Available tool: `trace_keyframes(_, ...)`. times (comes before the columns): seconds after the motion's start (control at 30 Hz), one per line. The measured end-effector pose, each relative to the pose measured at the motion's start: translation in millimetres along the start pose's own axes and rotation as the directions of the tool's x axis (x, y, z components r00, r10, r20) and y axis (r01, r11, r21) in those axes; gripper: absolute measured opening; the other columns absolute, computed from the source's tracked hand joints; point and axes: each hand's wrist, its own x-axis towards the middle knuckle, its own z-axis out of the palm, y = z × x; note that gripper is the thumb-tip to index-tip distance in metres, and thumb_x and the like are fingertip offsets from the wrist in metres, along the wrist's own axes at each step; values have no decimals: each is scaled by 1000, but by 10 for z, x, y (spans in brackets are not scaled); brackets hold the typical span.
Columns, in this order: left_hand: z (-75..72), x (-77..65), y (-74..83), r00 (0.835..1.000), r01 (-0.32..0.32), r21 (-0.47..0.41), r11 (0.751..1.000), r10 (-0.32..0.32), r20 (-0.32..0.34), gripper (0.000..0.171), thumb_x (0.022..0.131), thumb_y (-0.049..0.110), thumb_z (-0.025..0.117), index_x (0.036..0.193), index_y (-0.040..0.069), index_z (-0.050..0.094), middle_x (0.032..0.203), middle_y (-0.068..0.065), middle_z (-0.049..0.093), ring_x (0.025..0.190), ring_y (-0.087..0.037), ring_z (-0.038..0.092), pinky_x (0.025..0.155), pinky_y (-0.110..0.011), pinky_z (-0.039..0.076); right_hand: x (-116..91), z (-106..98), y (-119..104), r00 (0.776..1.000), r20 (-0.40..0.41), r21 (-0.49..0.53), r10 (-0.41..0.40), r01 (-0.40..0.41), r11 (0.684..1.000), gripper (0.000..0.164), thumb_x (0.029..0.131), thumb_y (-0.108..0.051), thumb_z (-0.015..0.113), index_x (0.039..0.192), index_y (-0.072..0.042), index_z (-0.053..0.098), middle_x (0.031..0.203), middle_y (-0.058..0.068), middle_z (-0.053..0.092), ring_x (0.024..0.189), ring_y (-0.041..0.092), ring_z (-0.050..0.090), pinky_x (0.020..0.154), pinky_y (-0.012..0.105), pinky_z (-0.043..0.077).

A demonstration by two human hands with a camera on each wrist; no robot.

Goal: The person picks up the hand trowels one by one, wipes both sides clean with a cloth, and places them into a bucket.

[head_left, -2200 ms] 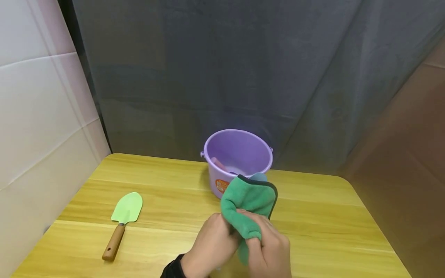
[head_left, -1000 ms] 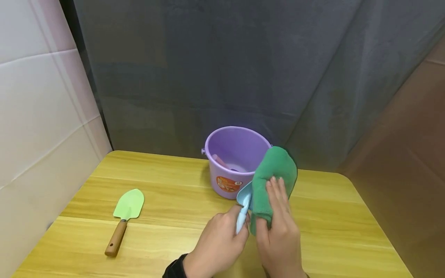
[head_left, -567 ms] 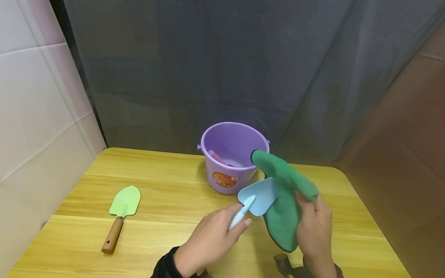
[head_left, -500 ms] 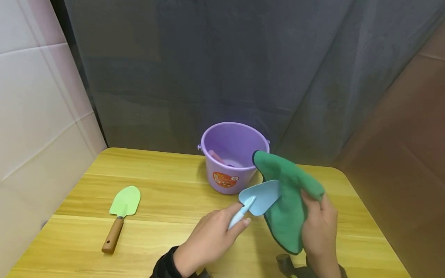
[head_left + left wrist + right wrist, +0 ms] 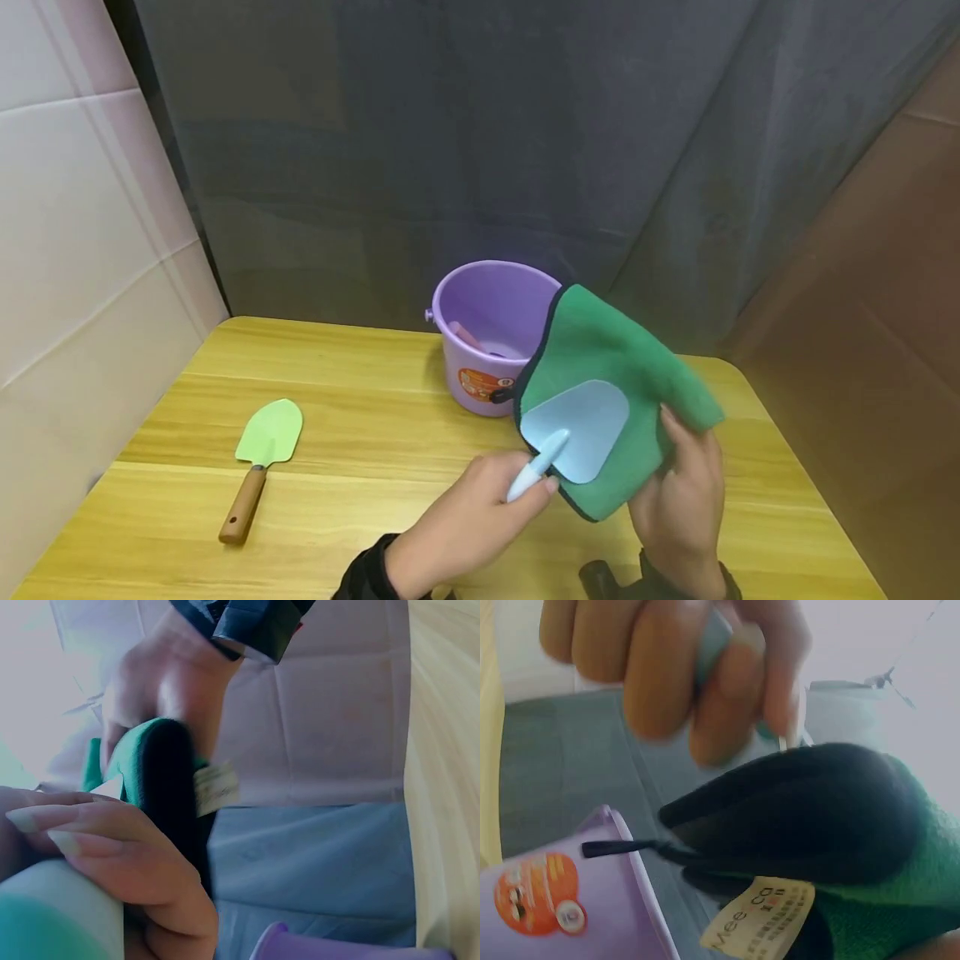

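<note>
My left hand [image 5: 476, 517] grips the handle of a light blue hand trowel [image 5: 588, 433]. Its blade lies against a green cloth with dark edging [image 5: 622, 333], which is spread behind it. On the right, my right hand [image 5: 682, 500] holds the cloth by its right side, thumb in front; its other fingers are mostly hidden. In the left wrist view, curled fingers [image 5: 135, 859] wrap the pale handle [image 5: 56, 915]. A printed label [image 5: 761, 919] and a dark loop [image 5: 619, 847] hang from the cloth in the right wrist view.
Behind the cloth stands a purple bucket [image 5: 455, 367], partly covered, with a pinkish rod-like item [image 5: 467, 337] inside. A light green trowel with a wooden handle [image 5: 270, 433] lies at left on the wooden table [image 5: 360, 400]. A grey curtain [image 5: 450, 167] hangs behind.
The cloth, bunched over the blue blade at first, came away to the right and is now spread behind the blade. The blade now faces up in full view. The green trowel stayed put.
</note>
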Motion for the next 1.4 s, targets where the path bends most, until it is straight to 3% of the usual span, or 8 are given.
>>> trace_keyframes(0.17,25,17,-18,1000,2,-36,999,-1,15,39,104,32,51,70,13,43,63,9,36,54,0,31,51,-17,29,-29,84,92,977,211,72,-10,-5,997,42,107,-6,13,133,1,46,126,13,57,113,23,60,97,36,54)
trace_keyframes(0.27,37,30,-32,1000,13,-69,998,-13,-2,41,104,36,50,71,12,44,60,9,38,51,1,32,48,-18,29,-43,164,144,965,261,33,-22,14,999,47,110,-19,14,140,0,44,130,11,59,115,21,60,97,34,54)
trace_keyframes(0.5,22,50,-60,1000,25,-114,993,-25,-4,41,105,35,49,72,11,44,58,8,38,48,0,33,46,-18,29,-108,285,233,994,98,-249,-53,76,966,47,111,-29,28,133,3,54,120,7,64,110,16,64,94,30,57)
trace_keyframes(0.73,-81,56,-55,999,-2,-163,987,-6,-50,40,105,30,48,73,6,46,58,4,38,49,-1,33,48,-19,31,-207,317,356,995,101,-347,-10,45,937,42,111,-18,29,118,-2,67,111,3,69,104,11,66,88,25,58)
trace_keyframes(0.93,-201,43,-43,996,50,-290,956,-69,-56,33,107,25,45,79,5,45,54,5,33,44,-4,32,44,-19,31,-315,369,473,991,130,-526,-40,103,844,41,108,-5,35,93,0,73,94,-4,74,85,5,68,73,22,59)
trace_keyframes(1.17,-312,39,-53,993,62,-366,928,-96,-75,30,105,13,38,75,8,37,52,7,29,38,-4,27,39,-19,26,-394,432,503,992,123,-756,13,86,649,37,103,0,43,79,-2,72,76,-9,68,67,4,59,63,26,55)
trace_keyframes(1.23,-319,42,-67,993,70,-376,924,-101,-64,29,104,12,38,75,8,37,52,7,29,38,-4,26,38,-19,25,-394,431,498,994,92,-752,53,35,658,39,104,-2,42,78,-1,71,75,-7,68,68,5,60,65,27,56)
trace_keyframes(1.4,-294,50,-80,991,102,-377,920,-125,-37,28,104,13,39,77,8,37,54,6,29,41,-7,27,40,-19,27,-358,376,466,982,96,-613,165,-73,786,44,110,-12,30,95,-2,70,92,-5,70,86,8,65,79,26,57)
